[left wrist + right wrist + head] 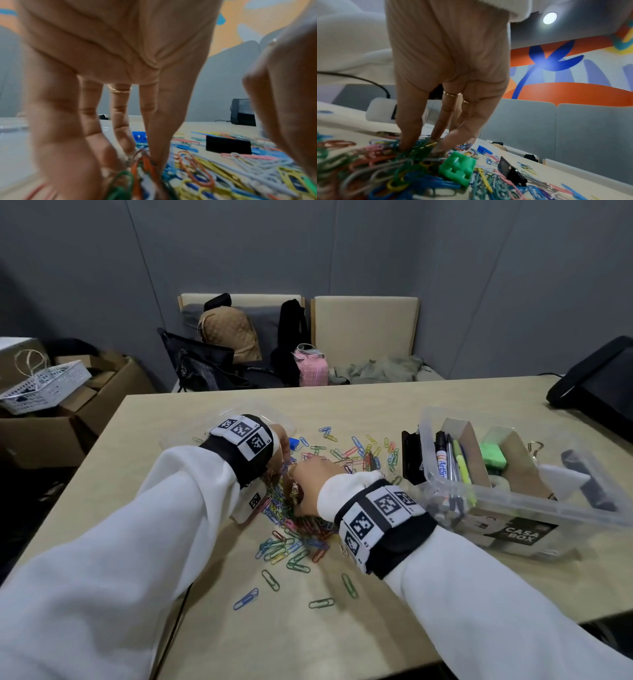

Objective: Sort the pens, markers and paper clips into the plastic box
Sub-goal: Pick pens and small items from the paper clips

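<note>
A heap of coloured paper clips (pixel 294 522) lies mid-table, with more scattered around it. My left hand (pixel 282 460) reaches down into the heap, and in the left wrist view its thumb and fingertips (pixel 154 159) pinch a bunch of clips (pixel 142 161). Close beside it, my right hand (pixel 301 474) also digs in, thumb and fingers (pixel 409 142) pinching clips (pixel 419 148). The clear plastic box (pixel 548 515) stands to the right with cardboard dividers. It holds a black marker (pixel 442 460), pens and a yellow highlighter (pixel 462 470).
A green plastic clip (pixel 457 170), a black binder clip (pixel 510 171) and a blue clip (pixel 294 444) lie among the paper clips. Another black clip (pixel 411 457) stands against the box's left wall. A dark screen (pixel 596 385) sits far right. Cardboard boxes (pixel 68 412) stand left of the table.
</note>
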`<state>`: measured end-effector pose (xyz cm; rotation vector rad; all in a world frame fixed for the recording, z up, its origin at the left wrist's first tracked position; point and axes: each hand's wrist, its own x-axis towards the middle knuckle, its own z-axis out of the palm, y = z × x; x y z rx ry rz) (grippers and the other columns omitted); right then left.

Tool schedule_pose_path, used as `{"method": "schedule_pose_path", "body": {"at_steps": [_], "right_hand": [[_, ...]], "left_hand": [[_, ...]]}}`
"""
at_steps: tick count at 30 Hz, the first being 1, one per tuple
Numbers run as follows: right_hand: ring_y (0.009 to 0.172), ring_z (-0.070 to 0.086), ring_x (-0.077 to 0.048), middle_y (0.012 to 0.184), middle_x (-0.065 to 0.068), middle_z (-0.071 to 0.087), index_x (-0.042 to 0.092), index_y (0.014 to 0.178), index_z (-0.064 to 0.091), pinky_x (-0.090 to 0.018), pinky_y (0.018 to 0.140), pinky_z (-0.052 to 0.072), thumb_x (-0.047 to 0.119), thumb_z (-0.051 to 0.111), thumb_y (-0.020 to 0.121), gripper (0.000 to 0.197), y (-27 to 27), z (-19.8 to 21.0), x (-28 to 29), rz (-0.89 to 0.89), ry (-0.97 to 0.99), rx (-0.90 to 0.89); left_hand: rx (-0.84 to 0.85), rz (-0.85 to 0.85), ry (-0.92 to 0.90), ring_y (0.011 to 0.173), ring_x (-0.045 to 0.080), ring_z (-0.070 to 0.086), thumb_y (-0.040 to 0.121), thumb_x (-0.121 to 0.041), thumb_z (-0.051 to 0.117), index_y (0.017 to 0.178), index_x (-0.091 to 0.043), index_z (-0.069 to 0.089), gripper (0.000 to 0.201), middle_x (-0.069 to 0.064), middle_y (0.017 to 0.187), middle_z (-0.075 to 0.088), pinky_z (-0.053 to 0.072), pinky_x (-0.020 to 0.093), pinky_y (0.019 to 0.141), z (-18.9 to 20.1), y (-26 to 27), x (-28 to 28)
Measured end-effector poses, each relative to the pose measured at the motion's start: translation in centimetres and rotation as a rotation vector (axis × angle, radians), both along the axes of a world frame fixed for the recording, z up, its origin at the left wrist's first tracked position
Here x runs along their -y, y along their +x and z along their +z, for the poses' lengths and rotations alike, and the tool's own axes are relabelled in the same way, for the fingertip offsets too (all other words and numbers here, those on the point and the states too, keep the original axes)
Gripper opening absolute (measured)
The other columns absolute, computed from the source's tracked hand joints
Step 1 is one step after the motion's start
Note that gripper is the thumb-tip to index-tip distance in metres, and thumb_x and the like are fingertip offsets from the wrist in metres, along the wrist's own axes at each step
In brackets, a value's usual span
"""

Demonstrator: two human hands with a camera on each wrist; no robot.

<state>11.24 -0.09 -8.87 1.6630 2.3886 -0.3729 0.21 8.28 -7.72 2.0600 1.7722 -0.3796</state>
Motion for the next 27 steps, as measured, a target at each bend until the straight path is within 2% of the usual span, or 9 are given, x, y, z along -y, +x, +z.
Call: {"method": "schedule_pose_path", "body": {"at_steps": [1,5,9,12,14,17,22,25,27], "right_hand": [[0.088,0.059,-0.032,0.097,-0.006,0.056,0.021,0.107,0.062,-0.047,0.086,0.051,0.023,0.069,0.081,0.027,-0.2,-0.1,0.0,-0.019,0.008,0.009],[0.081,0.060,-0.029,0.101,-0.007,0.064,0.018,0.100,0.072,-0.032,0.071,0.051,0.018,0.067,0.082,0.019,0.0,0.2,-0.3,-0.010,0.043,-0.025],[0.087,0.065,-0.027,0.100,-0.006,0.068,0.017,0.094,0.073,-0.034,0.077,0.056,0.021,0.068,0.082,0.013,0.8,0.4,-0.3,-0.068,0.059,-0.111],[0.090,0.064,-0.026,0.098,-0.004,0.068,0.021,0.099,0.068,-0.033,0.077,0.053,0.026,0.070,0.080,0.019,1.3,0.6,-0.1,-0.085,0.115,-0.192],[0.092,0.063,-0.026,0.102,-0.002,0.066,0.024,0.111,0.062,-0.032,0.075,0.052,0.032,0.072,0.079,0.035,1.4,0.6,0.2,-0.043,0.093,-0.196],[0.092,0.063,-0.027,0.106,-0.004,0.063,0.020,0.117,0.062,-0.031,0.071,0.050,0.033,0.075,0.078,0.043,0.9,0.3,0.7,0.035,-0.033,-0.071],[0.088,0.064,-0.030,0.102,-0.008,0.065,0.020,0.098,0.072,-0.033,0.074,0.054,0.017,0.066,0.084,0.016,0.2,0.2,0.4,0.034,0.014,-0.059],[0.088,0.065,-0.030,0.093,-0.006,0.066,0.023,0.078,0.071,-0.029,0.068,0.050,0.015,0.064,0.084,0.012,0.3,0.5,0.2,-0.002,0.086,-0.131],[0.087,0.066,-0.026,0.093,-0.004,0.070,0.022,0.083,0.075,-0.029,0.071,0.052,0.012,0.067,0.083,0.013,0.8,1.1,0.4,-0.027,0.109,-0.205]], "left_hand": [[0.048,0.015,-0.017,0.064,0.013,0.055,0.082,-0.007,0.068,0.103,-0.009,0.069,0.022,0.002,0.084,0.062,0.048,0.020,0.049,-0.1,-0.3,-0.2],[0.268,0.098,-0.072,0.075,0.023,0.065,0.076,0.000,0.073,0.084,-0.005,0.071,0.009,0.015,0.088,0.068,0.059,0.039,0.076,-0.4,-1.5,-0.3],[0.412,0.129,-0.054,0.075,0.026,0.068,0.074,0.005,0.072,0.079,-0.004,0.072,0.010,0.015,0.077,0.068,0.059,0.041,0.075,-0.6,-2.1,-0.3],[0.525,0.104,-0.040,0.065,0.019,0.066,0.076,0.009,0.069,0.079,-0.005,0.072,0.015,0.010,0.070,0.064,0.060,0.033,0.068,-0.4,-2.5,-0.1],[0.574,0.085,-0.008,0.061,0.013,0.065,0.076,0.011,0.068,0.083,-0.005,0.072,0.018,0.010,0.076,0.065,0.059,0.026,0.061,-0.2,-2.7,0.1],[0.630,0.066,-0.013,0.070,0.017,0.067,0.079,0.017,0.062,0.089,0.000,0.072,0.022,0.013,0.084,0.067,0.060,0.029,0.065,0.1,-3.0,0.5],[0.601,0.017,-0.005,0.060,0.007,0.067,0.080,0.015,0.060,0.082,-0.004,0.074,0.024,-0.002,0.064,0.070,0.058,0.022,0.064,0.0,-3.1,1.9],[0.436,-0.004,0.046,0.061,0.005,0.064,0.077,-0.003,0.071,0.069,-0.024,0.074,0.022,-0.007,0.062,0.069,0.055,0.021,0.064,0.2,-3.1,2.2],[0.312,-0.018,0.068,0.060,0.000,0.061,0.075,-0.015,0.076,0.071,-0.027,0.074,0.014,-0.009,0.066,0.069,0.047,0.015,0.057,0.2,-2.7,2.5]]}}
